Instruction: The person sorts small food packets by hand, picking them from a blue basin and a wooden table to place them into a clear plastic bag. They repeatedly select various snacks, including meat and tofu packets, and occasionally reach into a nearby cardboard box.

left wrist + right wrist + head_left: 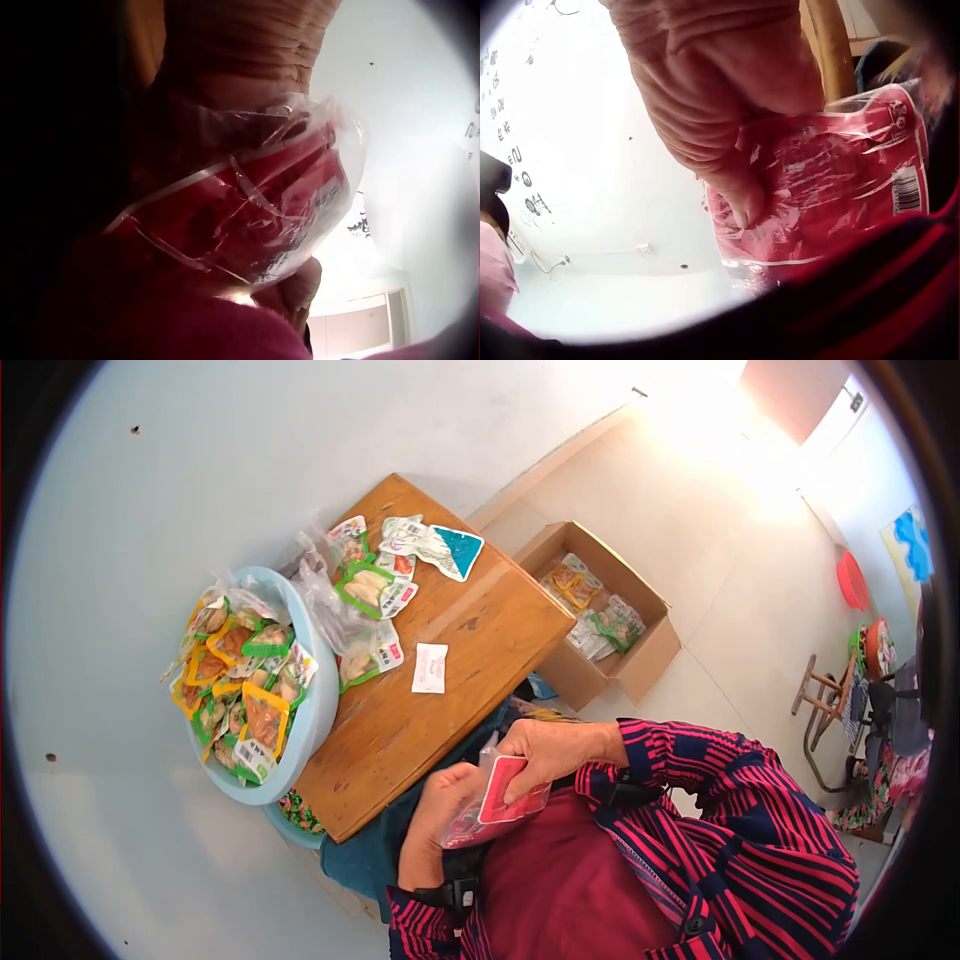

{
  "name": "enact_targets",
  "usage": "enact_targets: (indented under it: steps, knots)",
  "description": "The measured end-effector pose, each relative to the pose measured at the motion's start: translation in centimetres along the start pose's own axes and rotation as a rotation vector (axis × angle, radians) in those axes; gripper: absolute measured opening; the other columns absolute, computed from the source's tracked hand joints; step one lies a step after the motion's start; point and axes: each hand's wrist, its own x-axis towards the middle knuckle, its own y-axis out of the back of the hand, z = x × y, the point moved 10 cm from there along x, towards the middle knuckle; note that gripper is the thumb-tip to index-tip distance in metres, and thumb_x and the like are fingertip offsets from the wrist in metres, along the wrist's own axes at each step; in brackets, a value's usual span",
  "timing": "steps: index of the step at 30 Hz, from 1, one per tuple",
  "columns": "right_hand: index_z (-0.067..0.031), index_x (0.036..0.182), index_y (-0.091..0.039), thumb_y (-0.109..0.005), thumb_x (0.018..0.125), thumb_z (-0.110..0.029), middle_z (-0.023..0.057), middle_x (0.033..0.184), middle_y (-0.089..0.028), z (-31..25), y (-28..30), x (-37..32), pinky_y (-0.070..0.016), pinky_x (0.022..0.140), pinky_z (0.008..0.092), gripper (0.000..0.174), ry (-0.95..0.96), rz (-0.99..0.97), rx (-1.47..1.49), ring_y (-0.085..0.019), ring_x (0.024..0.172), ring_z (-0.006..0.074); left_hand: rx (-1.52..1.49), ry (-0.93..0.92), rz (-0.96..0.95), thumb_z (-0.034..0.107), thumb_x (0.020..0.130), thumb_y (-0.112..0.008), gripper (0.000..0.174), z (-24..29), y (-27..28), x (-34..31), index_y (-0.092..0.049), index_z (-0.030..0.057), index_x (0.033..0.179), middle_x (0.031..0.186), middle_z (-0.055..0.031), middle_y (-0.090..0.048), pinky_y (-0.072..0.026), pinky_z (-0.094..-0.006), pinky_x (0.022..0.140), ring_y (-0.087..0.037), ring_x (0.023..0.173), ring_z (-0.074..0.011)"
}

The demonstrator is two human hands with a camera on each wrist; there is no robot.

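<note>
In front of the chest, both hands hold a red packet (503, 790) wrapped in a clear plastic bag (466, 827). My right hand (548, 748) grips it from above, its thumb pressed flat on the red face; a barcode shows near one edge in the right wrist view. On the other side my left hand (440, 805) has its fingers curled at the bag's edge. Crinkled clear film (330, 150) over the red packet lies right against that hand in the left wrist view, which is dark on its left side.
A wooden table (480, 630) bears several food pouches (367, 588), a teal-and-white pouch (457, 552) and a small white packet (429, 669). At its left edge stands a light blue basin (325, 705) heaped with pouches. A cardboard box (650, 625) with pouches inside sits on the floor beyond.
</note>
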Motion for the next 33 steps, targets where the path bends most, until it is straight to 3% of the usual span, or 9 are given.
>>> enact_targets:
  steps: [5, 8, 10, 17, 21, 23, 26, 29, 33]
  knots:
    - [-0.0008, 0.111, -0.07, -0.083, 0.081, -0.011, 0.0054, 0.099, -0.073, 5.3, 2.8, -0.7, -0.0552, 0.078, 0.0258, 0.034, -0.011, 0.115, -0.085, -0.067, 0.091, 0.009, -0.161, 0.23, -0.171, 0.019, 0.099, -0.062, 0.021, -4.9, -2.8, 1.5, -0.067, 0.0017, 0.109, 0.095, -0.0038, -0.073, -0.0563, -0.0234, 0.068, -0.069, 0.075, -0.0093]
    - [-0.0037, 0.124, -0.063, -0.085, 0.077, -0.009, 0.0064, 0.113, -0.068, 6.8, 4.9, -1.4, -0.0533, 0.086, 0.028, 0.052, 0.07, 0.263, 0.178, -0.065, 0.1, 0.0137, -0.123, 0.255, -0.213, 0.019, 0.099, -0.062, 0.026, -4.7, -3.1, 2.0, -0.067, -0.0005, 0.115, 0.1, -0.0062, -0.073, -0.057, -0.024, 0.073, -0.071, 0.08, -0.0108]
    - [-0.003, 0.129, -0.057, -0.084, 0.071, -0.006, 0.0099, 0.117, -0.067, 7.2, 4.8, -1.5, -0.0561, 0.086, 0.0305, 0.064, 0.035, 0.161, -0.138, -0.065, 0.103, 0.0132, -0.104, 0.242, -0.262, 0.019, 0.099, -0.062, 0.028, -3.7, -4.0, 1.9, -0.067, -0.0014, 0.117, 0.103, -0.0072, -0.073, -0.057, -0.0244, 0.076, -0.071, 0.083, -0.0116]
    - [0.0006, 0.119, -0.066, -0.076, 0.082, 0.001, 0.0069, 0.095, -0.075, 8.3, 3.6, -2.3, -0.0567, 0.079, 0.028, 0.038, 0.005, 0.097, 0.11, -0.069, 0.086, 0.0115, -0.018, 0.202, -0.328, 0.02, 0.098, -0.063, 0.031, -2.6, -5.3, 3.3, -0.067, -0.0031, 0.118, 0.107, -0.0092, -0.072, -0.0566, -0.0258, 0.081, -0.071, 0.087, -0.013]
    - [0.0009, 0.114, -0.069, -0.077, 0.084, 0.001, 0.0046, 0.1, -0.075, 8.2, 5.1, -3.9, -0.0571, 0.084, 0.0285, 0.031, 0.057, 0.142, 0.174, -0.068, 0.092, 0.0096, -0.069, 0.317, -0.332, 0.021, 0.098, -0.063, 0.032, -2.9, -6.3, 3.9, -0.067, -0.003, 0.119, 0.108, -0.0101, -0.073, -0.0565, -0.0263, 0.083, -0.071, 0.091, -0.0137]
    - [0.0024, 0.115, -0.068, -0.079, 0.082, 0.001, 0.0049, 0.101, -0.075, 10.0, 7.3, -5.8, -0.057, 0.084, 0.0292, 0.034, -0.08, 0.24, 0.365, -0.067, 0.094, 0.0094, -0.085, 0.136, -0.215, 0.023, 0.098, -0.062, 0.029, -1.4, -6.0, 5.1, -0.069, -0.0013, 0.113, 0.104, -0.0085, -0.073, -0.0561, -0.0261, 0.077, -0.07, 0.086, -0.0132]
    - [0.0011, 0.118, -0.067, -0.077, 0.083, -0.002, 0.0054, 0.108, -0.073, 12.0, 12.2, -10.2, -0.0556, 0.089, 0.0331, 0.036, 0.075, 0.445, 0.529, -0.067, 0.098, 0.0129, -0.003, 0.26, -0.202, 0.024, 0.1, -0.059, 0.023, -4.5, -3.6, 7.2, -0.068, 0.0034, 0.103, 0.095, -0.0022, -0.069, -0.0519, -0.026, 0.071, -0.064, 0.08, -0.0115]
    - [-0.0015, 0.124, -0.064, -0.072, 0.088, -0.005, 0.0069, 0.115, -0.071, 14.7, 16.8, -15.5, -0.055, 0.094, 0.0376, 0.037, 0.246, 0.667, 0.817, -0.068, 0.104, 0.0192, 0.055, 0.246, -0.167, 0.027, 0.102, -0.057, 0.024, -2.9, -4.9, 6.7, -0.067, 0.0051, 0.097, 0.087, -0.0017, -0.065, -0.0497, -0.0249, 0.068, -0.061, 0.075, -0.0117]
    - [-0.0009, 0.126, -0.06, -0.07, 0.092, -0.006, 0.0086, 0.119, -0.068, 21.9, 21.7, -20.4, -0.0554, 0.096, 0.0421, 0.036, 0.294, 0.988, 1.001, -0.068, 0.107, 0.0232, 0.101, 0.231, -0.135, 0.028, 0.103, -0.057, 0.025, -3.2, -4.5, 6.2, -0.067, 0.0057, 0.098, 0.086, -0.0009, -0.065, -0.0495, -0.0239, 0.07, -0.061, 0.075, -0.0104]
